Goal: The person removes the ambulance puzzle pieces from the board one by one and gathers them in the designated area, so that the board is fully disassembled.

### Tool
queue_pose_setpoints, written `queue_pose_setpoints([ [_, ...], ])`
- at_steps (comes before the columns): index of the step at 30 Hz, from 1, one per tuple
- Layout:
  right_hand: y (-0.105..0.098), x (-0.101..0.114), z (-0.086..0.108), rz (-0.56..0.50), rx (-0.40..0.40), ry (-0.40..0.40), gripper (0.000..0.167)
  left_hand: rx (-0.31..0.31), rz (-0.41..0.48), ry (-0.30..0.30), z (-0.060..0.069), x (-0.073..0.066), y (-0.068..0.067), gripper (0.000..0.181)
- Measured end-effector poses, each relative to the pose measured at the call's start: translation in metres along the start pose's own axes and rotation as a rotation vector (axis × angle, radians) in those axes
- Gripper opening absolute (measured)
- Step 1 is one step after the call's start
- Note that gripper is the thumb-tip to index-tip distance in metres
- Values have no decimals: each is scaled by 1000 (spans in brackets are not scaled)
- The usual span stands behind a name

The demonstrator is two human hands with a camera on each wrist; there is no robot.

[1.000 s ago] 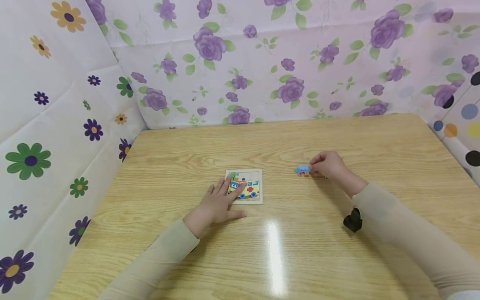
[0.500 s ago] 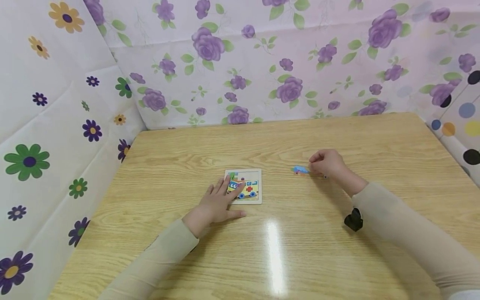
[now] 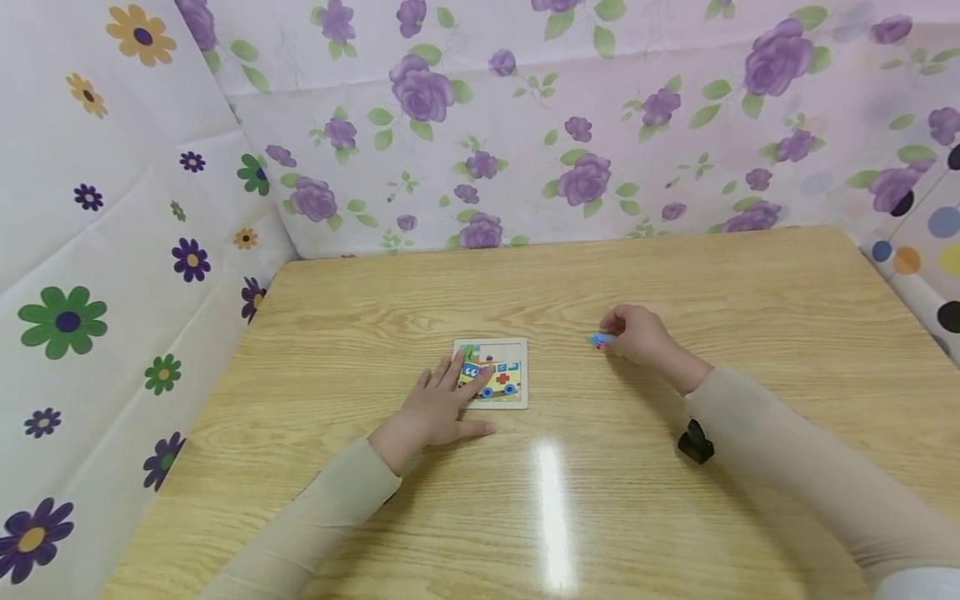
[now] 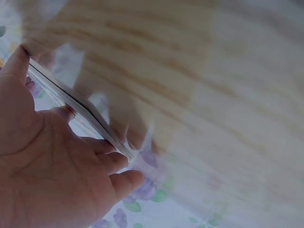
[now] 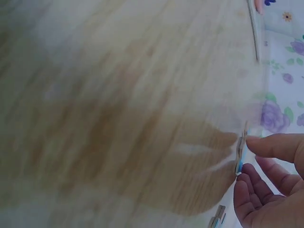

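Observation:
A small framed picture puzzle with a yellow ambulance on it lies on the table in the head view. My left hand rests spread over its left side, fingers straight. In the left wrist view the puzzle's edge runs along the fingers of my left hand. To the right, my right hand pinches at a small blue puzzle piece, partly hidden by the fingertips. Seen edge-on in the right wrist view, puzzle pieces touch the fingers of my right hand.
Another loose piece lies beside the right hand in the right wrist view. The wooden table meets flowered cloth at the back and left. A black wrist device sits under the right sleeve.
My right hand has moved slightly left, over the blue piece, and covers the loose piece seen at its right before. The blue piece tilted half a second ago. My left hand stays put.

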State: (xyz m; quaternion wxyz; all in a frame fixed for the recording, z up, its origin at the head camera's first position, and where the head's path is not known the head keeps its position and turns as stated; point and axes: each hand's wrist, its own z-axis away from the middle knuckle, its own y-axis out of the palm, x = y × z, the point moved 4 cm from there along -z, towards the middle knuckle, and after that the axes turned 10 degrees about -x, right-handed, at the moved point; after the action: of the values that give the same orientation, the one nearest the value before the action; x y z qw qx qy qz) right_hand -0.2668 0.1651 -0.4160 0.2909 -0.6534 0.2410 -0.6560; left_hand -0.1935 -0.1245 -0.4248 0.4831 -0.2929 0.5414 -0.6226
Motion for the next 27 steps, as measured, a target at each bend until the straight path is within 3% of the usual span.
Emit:
queue_pose_setpoints([
  [11, -4, 4, -2, 44, -10, -67, 24, 1, 15, -6, 1, -2, -5, 84],
  [27, -14, 14, -2, 7, 18, -48, 31, 23, 46, -16, 2, -1, -4, 84],
])
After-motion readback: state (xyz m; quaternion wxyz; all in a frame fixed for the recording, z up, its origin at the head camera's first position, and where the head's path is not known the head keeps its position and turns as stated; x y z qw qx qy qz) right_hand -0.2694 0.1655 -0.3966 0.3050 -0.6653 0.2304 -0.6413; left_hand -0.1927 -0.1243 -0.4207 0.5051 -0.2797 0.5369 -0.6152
